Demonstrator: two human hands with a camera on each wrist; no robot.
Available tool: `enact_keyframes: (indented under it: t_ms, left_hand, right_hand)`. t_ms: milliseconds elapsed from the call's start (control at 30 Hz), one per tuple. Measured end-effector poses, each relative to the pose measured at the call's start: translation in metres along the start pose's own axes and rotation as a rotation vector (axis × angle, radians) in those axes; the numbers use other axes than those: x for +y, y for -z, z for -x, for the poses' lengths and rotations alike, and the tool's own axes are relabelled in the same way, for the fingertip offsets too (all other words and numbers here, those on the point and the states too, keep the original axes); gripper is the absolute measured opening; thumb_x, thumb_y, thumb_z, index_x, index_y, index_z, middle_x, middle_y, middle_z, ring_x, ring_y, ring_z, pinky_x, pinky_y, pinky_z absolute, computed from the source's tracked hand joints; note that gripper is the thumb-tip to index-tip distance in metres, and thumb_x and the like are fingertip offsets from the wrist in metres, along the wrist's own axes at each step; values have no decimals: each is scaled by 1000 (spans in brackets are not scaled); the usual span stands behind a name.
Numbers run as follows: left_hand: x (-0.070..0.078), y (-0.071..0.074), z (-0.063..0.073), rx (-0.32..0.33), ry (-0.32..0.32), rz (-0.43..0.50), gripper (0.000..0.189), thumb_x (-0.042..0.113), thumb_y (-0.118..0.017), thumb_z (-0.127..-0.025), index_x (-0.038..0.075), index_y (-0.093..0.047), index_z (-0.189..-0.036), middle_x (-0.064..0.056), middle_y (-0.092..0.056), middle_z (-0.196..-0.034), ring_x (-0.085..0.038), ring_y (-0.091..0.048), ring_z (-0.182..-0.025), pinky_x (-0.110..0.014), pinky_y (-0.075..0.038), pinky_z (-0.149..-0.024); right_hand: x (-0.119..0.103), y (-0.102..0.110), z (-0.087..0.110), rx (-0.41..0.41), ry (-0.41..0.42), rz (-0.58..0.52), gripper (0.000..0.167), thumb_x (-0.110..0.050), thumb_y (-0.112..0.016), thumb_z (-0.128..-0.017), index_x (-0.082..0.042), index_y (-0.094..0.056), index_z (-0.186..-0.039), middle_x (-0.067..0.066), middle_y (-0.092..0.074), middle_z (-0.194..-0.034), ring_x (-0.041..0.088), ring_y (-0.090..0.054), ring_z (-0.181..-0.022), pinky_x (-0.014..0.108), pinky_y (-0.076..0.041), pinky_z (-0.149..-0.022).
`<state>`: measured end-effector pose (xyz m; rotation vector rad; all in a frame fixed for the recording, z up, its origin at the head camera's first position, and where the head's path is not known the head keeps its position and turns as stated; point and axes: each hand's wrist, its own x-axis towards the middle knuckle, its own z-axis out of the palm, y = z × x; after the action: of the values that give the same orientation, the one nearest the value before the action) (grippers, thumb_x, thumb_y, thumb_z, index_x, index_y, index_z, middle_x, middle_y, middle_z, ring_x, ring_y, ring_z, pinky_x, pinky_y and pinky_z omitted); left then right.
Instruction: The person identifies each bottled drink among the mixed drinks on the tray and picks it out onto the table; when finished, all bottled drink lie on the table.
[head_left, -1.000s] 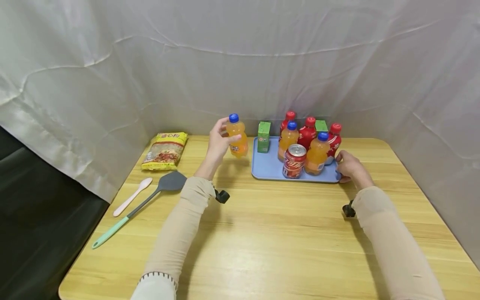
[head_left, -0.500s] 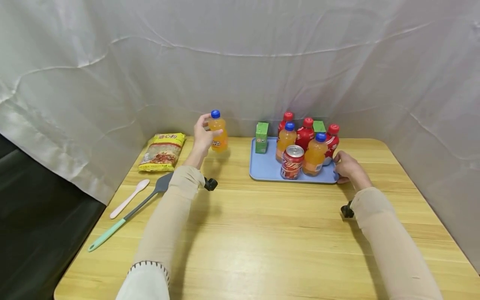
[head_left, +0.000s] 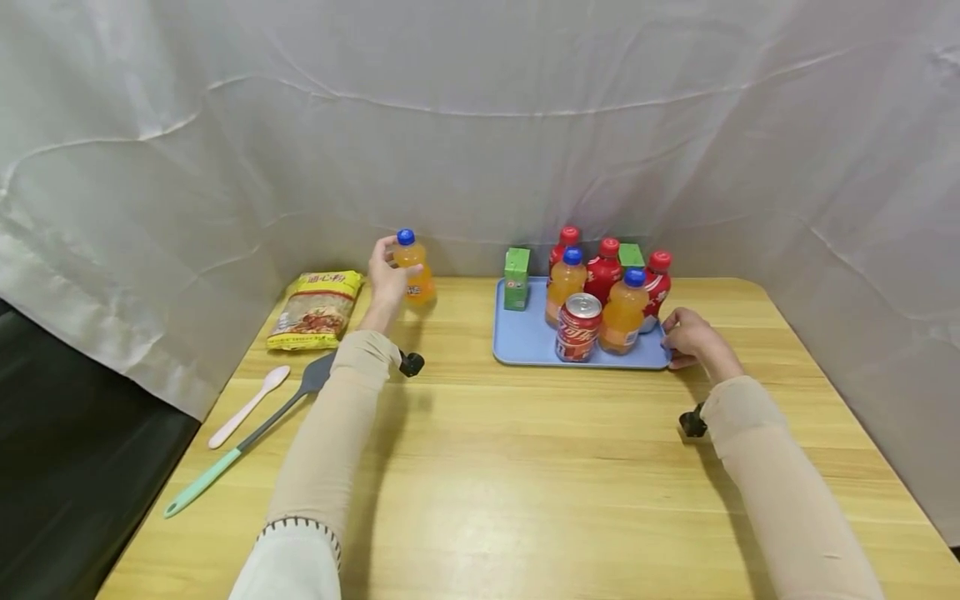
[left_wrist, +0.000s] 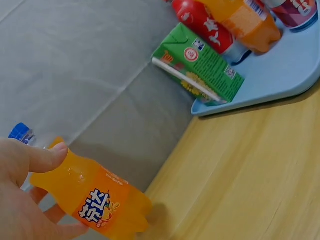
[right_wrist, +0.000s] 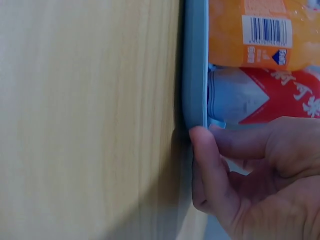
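My left hand [head_left: 387,271] grips an orange soda bottle [head_left: 415,268] with a blue cap, upright at the table's back edge, between the yellow food packet and the tray. In the left wrist view the thumb wraps the neck of the bottle [left_wrist: 100,200] and its base is close over the wood. My right hand [head_left: 692,337] pinches the right rim of the blue tray [head_left: 525,337]; in the right wrist view thumb and finger meet on the tray's edge [right_wrist: 196,65]. On the tray stand two orange bottles, several red bottles, a red can [head_left: 578,327] and green juice cartons [head_left: 517,279].
A yellow food packet [head_left: 318,310] lies at the back left. In front of it are a pink spoon [head_left: 251,406] and a spatula [head_left: 217,467] with a mint handle, partly under my left forearm. A grey curtain [head_left: 480,142] hangs behind the table.
My left hand has carried the orange soda bottle leftward, away from the tray, and slightly lower at the end. My right hand stays on the tray rim. The view has shifted slightly.
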<state>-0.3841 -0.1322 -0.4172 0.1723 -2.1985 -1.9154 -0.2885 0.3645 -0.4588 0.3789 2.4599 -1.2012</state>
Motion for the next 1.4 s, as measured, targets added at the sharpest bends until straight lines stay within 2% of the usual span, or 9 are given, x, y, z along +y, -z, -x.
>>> enact_keyframes:
  t_ms: [133, 267, 467, 900, 1000, 1100, 1167, 1267, 1400]
  left_hand:
    - [-4, 4, -3, 2, 2, 9, 62, -7, -75, -92, 14, -52, -146, -21, -58, -146, -37, -57, -135, -51, -49, -116]
    - [-9, 5, -7, 3, 10, 13, 62, -6, -74, -92, 14, -52, -146, -21, -57, -147, -37, -57, -136, -50, -48, -117]
    - [-15, 8, -7, 13, 23, -1, 62, -6, -74, -92, 13, -52, -147, -22, -56, -147, -39, -56, -138, -51, -48, -118]
    - [-14, 11, -12, -17, 7, -53, 63, -5, -73, -94, 13, -49, -149, -22, -55, -150, -39, -54, -141, -55, -44, -121]
    - [-12, 7, -9, 21, -72, -111, 70, -5, -73, -93, 16, -44, -153, -17, -52, -154, -35, -49, -146, -51, -40, -125]
    - [-2, -5, -5, 90, -248, -163, 75, -3, -73, -89, 17, -42, -155, -14, -49, -155, -33, -46, -148, -45, -36, -127]
    - [7, -16, 0, 99, -378, -173, 74, -1, -71, -88, 16, -43, -155, -12, -48, -155, -30, -45, -148, -41, -35, -127]
    - [21, -36, 8, 16, -524, -155, 68, 1, -69, -90, 13, -46, -153, -11, -51, -154, -26, -47, -146, -37, -34, -128]
    - [31, -64, 25, -167, -544, -136, 62, 9, -70, -94, 16, -50, -153, -5, -54, -157, -17, -47, -148, -35, -32, -129]
  right_hand:
    - [7, 3, -2, -29, -27, -75, 35, -2, -52, -106, 8, -37, -136, 15, -53, -98, 17, -61, -77, 29, -64, -67]
    - [10, 6, 0, -3, -44, -95, 44, -6, -56, -107, 7, -39, -144, 13, -58, -101, 15, -64, -79, 27, -64, -70]
    - [7, 2, 4, 41, -39, -88, 45, -5, -60, -105, 8, -43, -144, 12, -60, -99, 14, -64, -75, 28, -64, -68]
    - [7, 3, 4, 19, -66, -117, 48, -8, -58, -106, 4, -38, -148, 16, -57, -108, 14, -64, -79, 27, -64, -69]
    - [8, 3, 3, 10, -61, -110, 47, -8, -57, -107, 4, -37, -148, 17, -57, -107, 15, -64, -79, 27, -64, -70]
    - [8, 4, 3, 8, -52, -101, 47, -7, -56, -107, 4, -37, -148, 17, -57, -106, 15, -63, -79, 27, -64, -69]
    - [8, 6, 3, 11, -51, -97, 46, -7, -56, -107, 4, -36, -148, 16, -57, -105, 15, -63, -79, 27, -64, -68]
    - [8, 6, 3, 7, -49, -96, 46, -7, -55, -108, 4, -36, -148, 16, -58, -104, 15, -63, -78, 27, -63, -68]
    - [8, 4, 3, -9, -42, -105, 47, -7, -55, -108, 4, -35, -148, 13, -60, -102, 14, -64, -79, 27, -63, -68]
